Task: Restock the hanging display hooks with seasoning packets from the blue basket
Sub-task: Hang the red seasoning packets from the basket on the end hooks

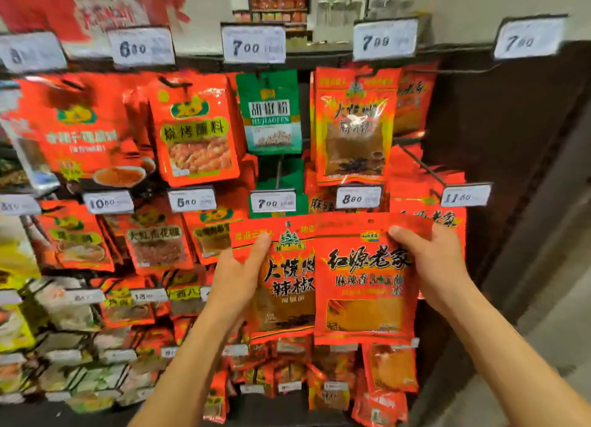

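Observation:
I hold two red seasoning packets side by side in front of the hanging display. My left hand (238,276) grips the left packet (284,286) at its upper left edge, thumb across its front. My right hand (430,263) grips the right packet (364,286) at its upper right corner; this packet overlaps the left one. A matching red packet (353,126) hangs on an upper hook directly above. A bare hook (422,166) juts out at the right, ending in an 11.00 price tag (465,195). The blue basket is out of view.
Rows of red packets and one green pepper packet (271,113) hang from hooks with white price tags (254,44). Pale and yellow bags (64,314) fill the lower left. A dark panel (499,132) borders the display on the right, with grey floor (550,314) beyond.

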The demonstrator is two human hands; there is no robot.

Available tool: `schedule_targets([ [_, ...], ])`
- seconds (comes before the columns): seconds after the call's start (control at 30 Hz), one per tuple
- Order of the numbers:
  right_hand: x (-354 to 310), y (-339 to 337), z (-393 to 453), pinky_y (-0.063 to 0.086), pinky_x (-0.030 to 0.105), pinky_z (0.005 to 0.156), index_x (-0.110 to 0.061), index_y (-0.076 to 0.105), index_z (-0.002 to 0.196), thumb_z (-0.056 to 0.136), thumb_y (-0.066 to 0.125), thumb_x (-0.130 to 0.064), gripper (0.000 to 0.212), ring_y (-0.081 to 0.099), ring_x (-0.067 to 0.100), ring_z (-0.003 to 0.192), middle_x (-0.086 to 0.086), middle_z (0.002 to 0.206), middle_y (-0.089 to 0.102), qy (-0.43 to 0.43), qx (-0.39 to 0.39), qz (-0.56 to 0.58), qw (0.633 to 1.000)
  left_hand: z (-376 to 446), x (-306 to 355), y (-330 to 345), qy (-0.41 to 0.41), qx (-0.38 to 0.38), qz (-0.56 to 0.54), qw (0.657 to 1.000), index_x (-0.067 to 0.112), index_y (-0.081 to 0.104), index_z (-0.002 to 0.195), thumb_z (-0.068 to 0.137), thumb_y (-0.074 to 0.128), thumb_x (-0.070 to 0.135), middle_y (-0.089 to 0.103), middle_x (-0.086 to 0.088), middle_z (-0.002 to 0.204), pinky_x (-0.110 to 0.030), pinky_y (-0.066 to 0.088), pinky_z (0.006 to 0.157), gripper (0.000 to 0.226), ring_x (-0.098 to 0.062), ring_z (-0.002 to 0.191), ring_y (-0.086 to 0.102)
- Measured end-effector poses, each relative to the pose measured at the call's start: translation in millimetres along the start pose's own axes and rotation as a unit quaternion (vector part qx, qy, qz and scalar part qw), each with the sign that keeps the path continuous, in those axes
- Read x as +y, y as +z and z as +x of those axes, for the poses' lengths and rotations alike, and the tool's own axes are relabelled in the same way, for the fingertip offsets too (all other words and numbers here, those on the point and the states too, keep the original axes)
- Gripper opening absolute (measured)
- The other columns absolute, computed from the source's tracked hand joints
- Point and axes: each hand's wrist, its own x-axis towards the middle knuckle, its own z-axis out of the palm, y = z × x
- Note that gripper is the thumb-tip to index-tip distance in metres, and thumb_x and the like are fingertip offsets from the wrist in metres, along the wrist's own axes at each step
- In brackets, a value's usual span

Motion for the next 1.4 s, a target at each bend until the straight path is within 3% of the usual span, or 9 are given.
schedule_targets([
  [0.07, -22, -6, 7, 0.06, 0.039, 0.076, -0.023, 0.081, 0.083, 0.081, 0.081, -0.023, 0.002, 0.075, 0.024, 0.082, 0.006, 0.089, 0.079, -0.022, 0.012, 0.01, 1.0, 10, 25, 11, 0.041, -0.016, 0.026, 0.999, 0.029, 0.078, 0.09, 0.083, 0.07, 0.055, 0.079, 0.005, 0.087, -0.036, 0.059, 0.076, 0.028, -0.014, 0.083, 0.075],
  [0.23, -69, -18, 31, 0.058, 0.028, 0.059, -0.016, 0.079, 0.082, 0.088, 0.075, -0.018, 0.007, 0.075, 0.017, 0.072, 0.006, 0.082, 0.079, -0.057, 0.036, 0.045, 0.997, 33, 83, 46, 0.116, -0.062, 0.048, 0.99, 0.038, 0.079, 0.079, 0.095, 0.07, 0.027, 0.076, 0.009, 0.071, -0.019, 0.052, 0.054, 0.022, -0.004, 0.062, 0.071],
  [0.47, -109, -39, 76, 0.056, 0.023, 0.054, -0.022, 0.078, 0.077, 0.088, 0.077, -0.024, 0.011, 0.077, 0.017, 0.072, 0.001, 0.08, 0.079, -0.135, 0.029, 0.02, 0.99, 71, 137, 109, 0.129, -0.049, -0.019, 0.99, 0.019, 0.072, 0.075, 0.088, 0.077, 0.02, 0.074, 0.001, 0.071, -0.033, 0.054, 0.067, 0.014, -0.016, 0.065, 0.068],
  [0.6, -123, -47, 115, 0.062, 0.04, 0.07, -0.025, 0.078, 0.078, 0.086, 0.079, -0.029, 0.009, 0.077, 0.02, 0.076, 0.003, 0.083, 0.079, -0.121, 0.018, 0.012, 0.992, 93, 147, 140, 0.122, -0.027, -0.054, 0.991, 0.02, 0.074, 0.079, 0.085, 0.081, 0.025, 0.078, -0.005, 0.084, -0.043, 0.059, 0.08, 0.011, -0.024, 0.077, 0.073],
  [0.73, -126, -48, 143, 0.061, 0.05, 0.082, -0.035, 0.078, 0.079, 0.082, 0.08, -0.034, 0.004, 0.077, 0.021, 0.076, 0.001, 0.081, 0.079, -0.128, 0.016, -0.002, 0.992, 115, 151, 162, 0.121, 0.01, -0.052, 0.991, 0.022, 0.072, 0.074, 0.085, 0.081, 0.026, 0.077, 0.002, 0.074, -0.036, 0.058, 0.072, 0.015, -0.014, 0.067, 0.073],
  [0.83, -127, -48, 156, 0.06, 0.054, 0.085, -0.037, 0.077, 0.078, 0.08, 0.08, -0.038, 0.004, 0.077, 0.022, 0.078, 0.001, 0.081, 0.079, -0.12, 0.02, -0.007, 0.993, 128, 153, 170, 0.122, 0.026, -0.056, 0.991, 0.021, 0.073, 0.078, 0.085, 0.08, 0.025, 0.079, -0.005, 0.082, -0.041, 0.06, 0.077, 0.011, -0.025, 0.08, 0.076],
  [0.93, -128, -49, 163, 0.06, 0.055, 0.084, -0.036, 0.076, 0.074, 0.079, 0.08, -0.039, 0.007, 0.077, 0.021, 0.075, 0.001, 0.081, 0.079, -0.108, 0.023, 0.002, 0.994, 137, 155, 174, 0.128, 0.036, -0.051, 0.99, 0.022, 0.068, 0.074, 0.087, 0.078, 0.021, 0.075, 0.0, 0.072, -0.042, 0.059, 0.07, 0.017, -0.019, 0.068, 0.072],
  [1.03, -130, -49, 169, 0.06, 0.055, 0.083, -0.027, 0.076, 0.076, 0.079, 0.08, -0.038, 0.012, 0.077, 0.021, 0.073, 0.001, 0.08, 0.079, -0.095, 0.024, 0.004, 0.995, 146, 158, 179, 0.134, 0.045, -0.046, 0.989, 0.02, 0.068, 0.074, 0.087, 0.077, 0.018, 0.075, -0.007, 0.077, -0.05, 0.06, 0.081, 0.016, -0.026, 0.075, 0.071],
  [1.4, -123, -46, 181, 0.061, 0.043, 0.073, -0.022, 0.073, 0.087, 0.083, 0.08, -0.036, 0.017, 0.077, 0.019, 0.069, 0.0, 0.078, 0.078, -0.079, 0.018, 0.013, 0.997, 150, 158, 188, 0.165, 0.081, -0.041, 0.982, 0.002, 0.074, 0.085, 0.082, 0.083, 0.025, 0.076, -0.02, 0.085, -0.052, 0.06, 0.077, 0.025, -0.037, 0.08, 0.074],
])
